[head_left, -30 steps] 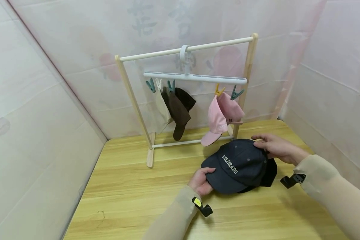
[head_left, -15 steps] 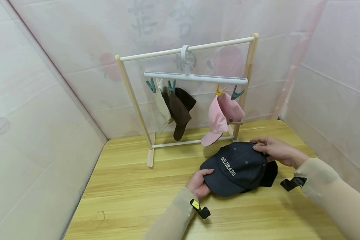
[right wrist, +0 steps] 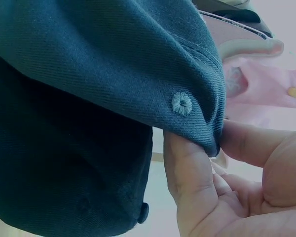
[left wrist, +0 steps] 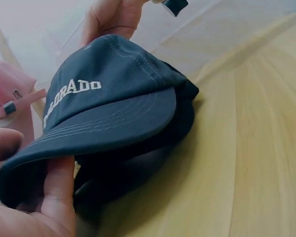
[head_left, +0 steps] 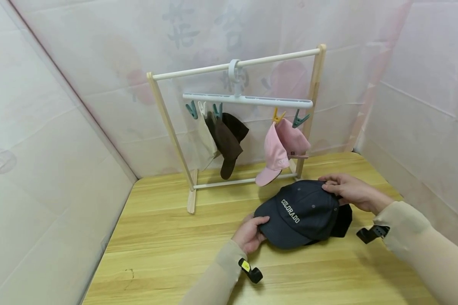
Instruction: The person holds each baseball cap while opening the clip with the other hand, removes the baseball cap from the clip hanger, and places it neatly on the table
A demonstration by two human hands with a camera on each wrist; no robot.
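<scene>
Walls (head_left: 61, 127) of pale printed sheeting close in three sides, and a wooden table (head_left: 168, 245) fills the floor of the scene. Toward the back of the table stands a wooden rack (head_left: 168, 123) with a white top bar, and from that bar hangs a white hanger (head_left: 248, 100) fitted with coloured pegs. Clipped to the pegs on the left are a cream cap (head_left: 206, 142) and a brown cap (head_left: 226, 142), one against the other; on the right a pink cap (head_left: 278, 150) hangs with its brim pointing down, close to the rack's lower rail.

In front of the rack, right of centre on the table, sits a navy cap (head_left: 301, 214) with "COLORADO" stitched in white across its front. It rests on top of a black cap (head_left: 343, 220), of which only an edge shows at the right.

The left hand (head_left: 248, 233) grasps the navy cap's brim at its near-left end, thumb over the top edge and fingers (left wrist: 59, 192) curled underneath, as the left wrist view shows. The right hand (head_left: 347, 189) pinches the back edge of the crown, thumb and fingers (right wrist: 187, 173) closed on the fabric just below a stitched eyelet (right wrist: 181, 103). Both sleeves are beige, and a small black clip (head_left: 252, 271) sits at the left cuff, another (head_left: 372, 233) at the right.
</scene>
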